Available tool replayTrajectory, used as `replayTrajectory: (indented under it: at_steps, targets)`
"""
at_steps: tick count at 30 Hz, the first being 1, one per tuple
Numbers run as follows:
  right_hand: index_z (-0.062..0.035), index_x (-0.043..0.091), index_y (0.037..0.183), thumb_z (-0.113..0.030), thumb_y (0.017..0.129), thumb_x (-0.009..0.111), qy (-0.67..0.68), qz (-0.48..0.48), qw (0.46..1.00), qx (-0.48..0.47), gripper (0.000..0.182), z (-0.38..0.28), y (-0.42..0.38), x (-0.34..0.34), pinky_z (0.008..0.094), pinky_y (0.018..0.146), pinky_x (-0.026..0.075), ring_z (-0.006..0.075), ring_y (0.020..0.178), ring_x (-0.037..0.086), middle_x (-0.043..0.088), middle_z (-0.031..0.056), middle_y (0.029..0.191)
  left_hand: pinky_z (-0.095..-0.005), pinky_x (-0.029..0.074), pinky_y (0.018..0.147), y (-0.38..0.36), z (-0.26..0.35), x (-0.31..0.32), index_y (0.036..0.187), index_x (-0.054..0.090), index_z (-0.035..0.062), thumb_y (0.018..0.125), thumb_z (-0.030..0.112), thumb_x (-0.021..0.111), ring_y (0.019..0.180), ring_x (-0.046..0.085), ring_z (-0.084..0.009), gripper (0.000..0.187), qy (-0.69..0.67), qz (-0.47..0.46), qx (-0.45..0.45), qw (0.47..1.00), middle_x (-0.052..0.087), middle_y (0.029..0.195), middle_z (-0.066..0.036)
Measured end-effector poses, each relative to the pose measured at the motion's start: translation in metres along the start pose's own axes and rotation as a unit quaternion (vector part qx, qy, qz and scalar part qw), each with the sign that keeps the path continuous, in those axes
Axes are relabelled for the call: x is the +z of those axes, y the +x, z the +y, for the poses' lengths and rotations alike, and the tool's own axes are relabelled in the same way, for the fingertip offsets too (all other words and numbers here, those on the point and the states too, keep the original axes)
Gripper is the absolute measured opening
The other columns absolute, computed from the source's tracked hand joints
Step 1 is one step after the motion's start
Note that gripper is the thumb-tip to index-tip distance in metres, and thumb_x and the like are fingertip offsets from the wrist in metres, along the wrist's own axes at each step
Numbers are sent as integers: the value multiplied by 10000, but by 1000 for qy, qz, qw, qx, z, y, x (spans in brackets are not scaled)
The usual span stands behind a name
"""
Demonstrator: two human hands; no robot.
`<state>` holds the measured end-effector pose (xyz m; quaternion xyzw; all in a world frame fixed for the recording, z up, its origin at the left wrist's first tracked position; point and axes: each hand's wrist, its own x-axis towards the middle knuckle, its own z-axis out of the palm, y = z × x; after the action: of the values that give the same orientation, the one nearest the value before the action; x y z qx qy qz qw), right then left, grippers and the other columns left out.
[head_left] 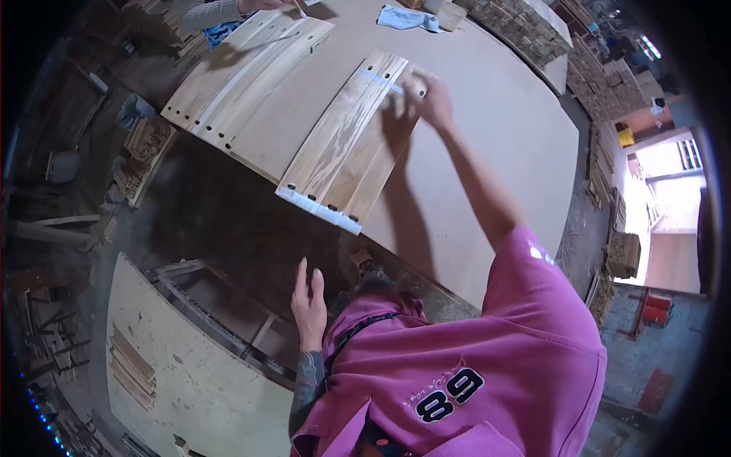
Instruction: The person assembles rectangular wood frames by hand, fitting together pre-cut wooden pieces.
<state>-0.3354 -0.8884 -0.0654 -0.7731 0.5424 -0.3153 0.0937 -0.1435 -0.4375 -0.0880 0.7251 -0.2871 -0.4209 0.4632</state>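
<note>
A wooden panel of several joined boards (343, 137) lies on the large table (487, 152), with dark holes near both ends. Pale blue tape runs along its near edge, and another strip crosses it near the far end. My right hand (432, 100) is at the panel's far right corner, blurred, its fingers over the edge; what they grip is hard to make out. My left hand (308, 301) is raised in the air below the table's near edge, fingers apart, holding nothing.
Another panel (251, 68) lies at the upper left, where a co-worker's hand (263, 4) holds a thin tool. A blue cloth (407, 18) and a container (451, 17) stand at the table's far side. A pale board (190, 358) is at the lower left.
</note>
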Motion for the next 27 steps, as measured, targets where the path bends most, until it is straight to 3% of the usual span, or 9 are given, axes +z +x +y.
replayTrajectory:
  at_steps: [3,5,8,15,17,20,23,24,27]
  targets:
    - [-51,635,1258,-625,893,538,-136,51,989,31,687,64,74,33,425,1021,447,380,1134,607,654,223,1203,-466,218,1186,32,25,39,1538,249,39,1002,577,416,1471,220,-383,778,-229,-28,-86,969,192,1602,-223]
    - [-43,643,1245,-691,901,465,18,-158,984,85,755,106,110,50,418,1039,431,390,1187,583,640,233,1235,-460,177,1202,44,34,60,1564,124,29,991,639,364,1497,143,-364,871,-297,-29,-121,947,88,1630,-208]
    - [-23,687,1119,-742,885,432,-13,-192,978,74,798,96,98,44,432,949,470,379,1100,634,690,229,1098,-451,128,1213,41,47,75,1560,38,10,975,677,342,1514,18,-341,938,-371,-11,-130,919,10,1632,-217]
    - [29,642,1044,-668,888,553,-1,-238,964,116,720,6,-52,-33,380,810,482,290,854,638,661,165,838,-374,144,1215,-21,12,26,1556,183,23,1054,531,251,1478,224,-212,718,-405,118,-48,905,256,1598,-93]
    - [34,634,1016,-622,915,557,10,-266,958,111,668,-27,-105,-47,374,796,476,277,862,617,645,167,854,-368,159,1209,-51,3,-5,1547,228,23,1058,522,258,1461,261,-193,699,-386,179,-36,904,319,1569,-86]
    - [39,632,1125,-549,953,560,73,-334,936,86,617,-89,-180,-62,356,834,467,210,915,593,661,173,928,-355,196,1193,-118,-35,-60,1520,308,33,1070,453,281,1430,327,-181,616,-386,277,-56,878,382,1537,-83]
    - [45,585,1249,-510,948,594,155,-416,895,44,631,-173,-253,-56,365,942,459,236,1063,608,660,190,1141,-336,243,1168,-209,-108,-97,1510,329,11,1067,429,300,1406,353,-187,611,-370,404,-60,834,412,1511,-100]
    - [42,589,1238,-511,930,617,117,-448,886,20,634,-205,-270,-48,374,937,467,260,1070,619,659,200,1148,-340,229,1174,-246,-174,-106,1468,403,16,1039,492,328,1391,392,-182,645,-373,463,-51,803,465,1478,-77]
    - [30,609,1182,-488,869,690,109,-505,843,-151,611,-288,-319,-3,401,923,489,337,1084,643,666,222,1129,-309,289,1104,-324,-161,-143,1438,456,43,1018,517,380,1288,466,-142,638,-439,526,-73,725,531,1395,-82]
